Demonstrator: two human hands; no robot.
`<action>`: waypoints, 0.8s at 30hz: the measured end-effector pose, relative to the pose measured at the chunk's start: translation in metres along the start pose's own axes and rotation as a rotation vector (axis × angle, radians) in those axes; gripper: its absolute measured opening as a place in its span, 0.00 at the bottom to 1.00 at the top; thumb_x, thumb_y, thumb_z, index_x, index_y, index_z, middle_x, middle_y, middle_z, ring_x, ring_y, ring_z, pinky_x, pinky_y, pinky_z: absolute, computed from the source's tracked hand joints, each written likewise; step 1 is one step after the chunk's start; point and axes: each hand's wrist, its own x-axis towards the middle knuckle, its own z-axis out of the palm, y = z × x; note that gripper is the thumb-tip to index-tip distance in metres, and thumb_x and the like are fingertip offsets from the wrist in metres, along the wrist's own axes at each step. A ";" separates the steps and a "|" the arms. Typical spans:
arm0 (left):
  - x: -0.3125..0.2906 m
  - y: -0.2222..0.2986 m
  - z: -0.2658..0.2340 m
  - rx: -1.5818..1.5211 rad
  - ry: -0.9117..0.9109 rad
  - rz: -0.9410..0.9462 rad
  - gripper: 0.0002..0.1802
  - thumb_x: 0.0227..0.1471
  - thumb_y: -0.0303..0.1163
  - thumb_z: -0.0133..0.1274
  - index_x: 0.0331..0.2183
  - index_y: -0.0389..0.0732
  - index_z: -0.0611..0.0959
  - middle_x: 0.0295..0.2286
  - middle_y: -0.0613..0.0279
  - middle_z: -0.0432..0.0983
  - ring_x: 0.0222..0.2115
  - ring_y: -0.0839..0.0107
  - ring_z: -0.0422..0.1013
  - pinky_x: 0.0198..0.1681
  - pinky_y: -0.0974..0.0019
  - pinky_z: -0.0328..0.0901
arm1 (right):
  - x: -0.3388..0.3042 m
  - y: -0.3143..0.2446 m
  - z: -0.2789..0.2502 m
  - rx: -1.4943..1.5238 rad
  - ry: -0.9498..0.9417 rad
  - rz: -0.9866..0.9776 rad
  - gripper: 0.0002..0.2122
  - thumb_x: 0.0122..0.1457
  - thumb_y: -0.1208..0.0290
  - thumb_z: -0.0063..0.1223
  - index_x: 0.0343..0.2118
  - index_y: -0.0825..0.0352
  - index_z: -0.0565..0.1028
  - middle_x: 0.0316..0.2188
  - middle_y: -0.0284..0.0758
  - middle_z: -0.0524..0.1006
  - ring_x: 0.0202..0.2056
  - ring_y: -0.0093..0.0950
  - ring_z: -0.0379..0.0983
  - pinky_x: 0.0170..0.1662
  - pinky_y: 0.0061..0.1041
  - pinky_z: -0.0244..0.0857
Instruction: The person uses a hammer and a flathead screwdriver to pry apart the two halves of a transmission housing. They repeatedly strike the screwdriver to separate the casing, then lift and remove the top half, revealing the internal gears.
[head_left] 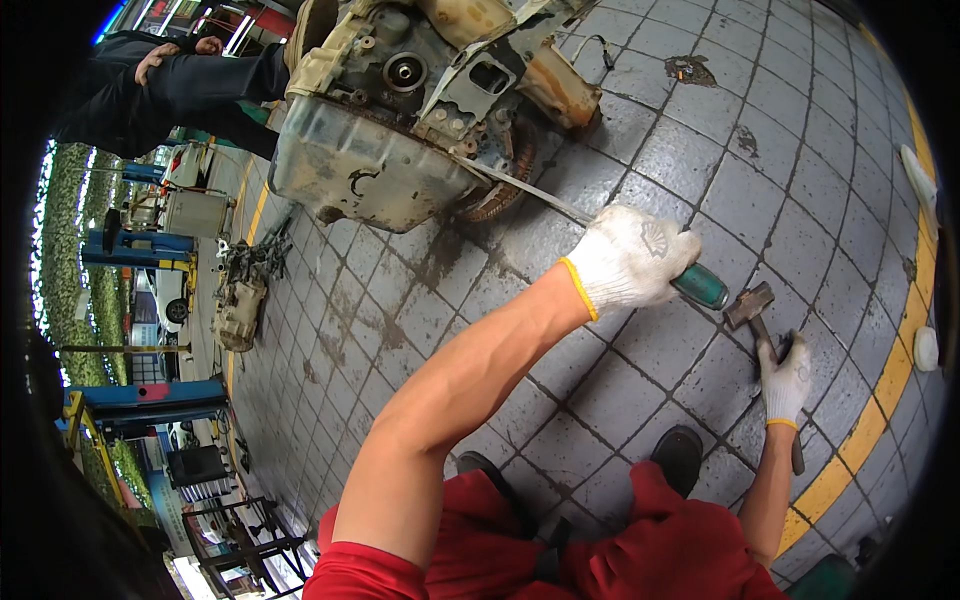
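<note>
1. Engine (440, 120): top centre, L of centre a bit, by the tiled floor (540, 340); can't tell exactly what props it. Pan (370, 165) faces out toward the lower L.
2. Handling (my guess): v. heavy, stiff, prob. a 2-person or hoist job. Pan lighter, thin-ish metal, could dent or bend at the edge. Grime & dark stains, so prob. slippery.
3. Where to hold: engine by solid castings, not the pan edge or loose-looking bits; pan by its outer rim, w/ gloves, as edges may be sharp.
4. L grip (635, 260): gloved, wrapped tight round the green-handled driver (703, 287). Long shaft runs to the pan seam; can't tell if the tip's wedged in.
5. R grip (785, 380): gloved, curled round the hammer (748, 305) handle, part way down; head just beside the driver's butt, apparently apart. Hammer's prob. head-heavy, rigid.
6. Labels etc.: fan-shaped print on back of L glove. Dark curved mark on pan; can't tell if it's writing. No legible text on engine or tools; bkgd signs too small/blurred.
</note>
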 end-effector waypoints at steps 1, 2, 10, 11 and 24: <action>0.000 0.000 0.001 -0.003 0.009 0.002 0.11 0.53 0.41 0.67 0.35 0.48 0.84 0.28 0.58 0.84 0.31 0.50 0.84 0.34 0.46 0.77 | -0.004 0.002 0.005 -0.010 -0.015 0.014 0.32 0.64 0.54 0.74 0.64 0.68 0.76 0.57 0.51 0.82 0.55 0.53 0.82 0.59 0.47 0.77; 0.000 0.001 0.000 -0.005 0.004 0.000 0.11 0.53 0.41 0.67 0.35 0.48 0.84 0.28 0.58 0.83 0.31 0.50 0.84 0.34 0.45 0.77 | -0.008 0.004 0.008 -0.024 -0.030 0.030 0.31 0.64 0.53 0.74 0.63 0.67 0.76 0.56 0.50 0.82 0.54 0.53 0.82 0.58 0.47 0.77; -0.006 0.001 -0.002 -0.004 -0.002 0.003 0.12 0.53 0.41 0.66 0.35 0.47 0.83 0.29 0.57 0.84 0.32 0.48 0.84 0.35 0.44 0.77 | 0.003 -0.004 0.012 0.097 -0.133 -0.162 0.22 0.64 0.66 0.71 0.60 0.62 0.78 0.50 0.48 0.84 0.50 0.54 0.83 0.53 0.46 0.79; -0.005 0.002 -0.004 -0.001 -0.024 -0.011 0.12 0.53 0.41 0.66 0.35 0.47 0.83 0.29 0.57 0.84 0.32 0.48 0.84 0.36 0.45 0.77 | 0.003 -0.006 0.013 0.122 -0.172 -0.148 0.21 0.65 0.66 0.70 0.59 0.62 0.78 0.49 0.49 0.84 0.49 0.55 0.83 0.53 0.46 0.79; 0.004 0.007 -0.019 0.037 -0.068 -0.051 0.14 0.52 0.46 0.68 0.35 0.50 0.85 0.31 0.61 0.85 0.36 0.52 0.85 0.37 0.49 0.77 | 0.010 -0.163 -0.127 1.868 -0.127 0.135 0.14 0.82 0.48 0.51 0.47 0.55 0.71 0.26 0.23 0.64 0.20 0.18 0.59 0.23 0.24 0.58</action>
